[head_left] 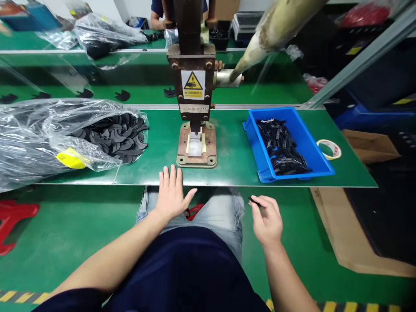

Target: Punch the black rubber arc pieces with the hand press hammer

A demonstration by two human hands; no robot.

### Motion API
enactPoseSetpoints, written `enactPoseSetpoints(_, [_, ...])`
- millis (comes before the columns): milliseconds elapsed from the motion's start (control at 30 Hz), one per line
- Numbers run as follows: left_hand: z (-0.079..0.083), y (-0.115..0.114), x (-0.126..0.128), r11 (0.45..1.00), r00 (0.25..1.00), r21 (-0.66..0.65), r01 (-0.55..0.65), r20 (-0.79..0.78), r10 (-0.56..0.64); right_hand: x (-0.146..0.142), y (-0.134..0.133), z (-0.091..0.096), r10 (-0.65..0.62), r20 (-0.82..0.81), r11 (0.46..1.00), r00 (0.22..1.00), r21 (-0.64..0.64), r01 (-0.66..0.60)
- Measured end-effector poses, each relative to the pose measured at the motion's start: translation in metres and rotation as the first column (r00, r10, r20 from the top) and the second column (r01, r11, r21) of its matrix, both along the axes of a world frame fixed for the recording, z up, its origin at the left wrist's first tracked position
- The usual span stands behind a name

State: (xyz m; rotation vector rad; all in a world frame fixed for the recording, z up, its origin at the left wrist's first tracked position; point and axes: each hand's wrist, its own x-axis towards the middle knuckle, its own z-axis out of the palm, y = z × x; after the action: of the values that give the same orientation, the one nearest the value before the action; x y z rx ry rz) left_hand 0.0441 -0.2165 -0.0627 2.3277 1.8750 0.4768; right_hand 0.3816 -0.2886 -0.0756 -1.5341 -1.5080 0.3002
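Note:
My left hand (pixel 170 193) lies flat at the front edge of the green table (pixel 156 151), fingers stretched out and thumb apart, holding nothing. Just below the table edge on the right, my right hand (pixel 268 216) pinches a small black plastic piece (pixel 255 202) between thumb and fingers; most of it is hidden. Between and beyond the hands stands a hand press (pixel 195 82) with a warning label. Its ram sits low over a metal block (pixel 195 146) on the base plate (pixel 211 149). To the right, a blue bin (pixel 302 134) holds many thin black parts (pixel 282 149).
A clear plastic bag (pixel 39 134) of dark curved pieces (pixel 113 136) covers the table's left side. A tape roll (pixel 329 149) lies right of the bin. The press's thick pale lever (pixel 269 30) slants up rightward. Another person's arm (pixel 156 21) shows behind. A red stool (pixel 14 221) stands left.

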Motion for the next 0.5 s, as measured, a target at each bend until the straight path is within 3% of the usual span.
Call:
enactPoseSetpoints(133, [0.001, -0.001, 0.040, 0.999, 1.000, -0.044, -0.022, -0.007, 0.022, 0.008, -0.028, 0.001, -0.043, 0.032, 0.998, 0.999, -0.054, 0.044])
enactPoseSetpoints(300, [0.002, -0.007, 0.070, 0.974, 0.977, -0.081, 0.211, -0.010, -0.213, 0.009, -0.053, 0.008, -0.081, 0.062, 0.994, 0.995, -0.065, 0.085])
enactPoseSetpoints(433, [0.005, -0.008, 0.091, 0.965, 0.968, -0.088, 0.247, -0.022, -0.250, 0.005, -0.069, 0.013, -0.108, 0.082, 0.991, 0.991, -0.070, 0.114])
enactPoseSetpoints(500, [0.007, -0.002, 0.108, 0.941, 0.944, -0.080, 0.330, -0.006, -0.331, 0.002, -0.076, 0.015, -0.120, 0.092, 0.989, 0.989, -0.076, 0.127])
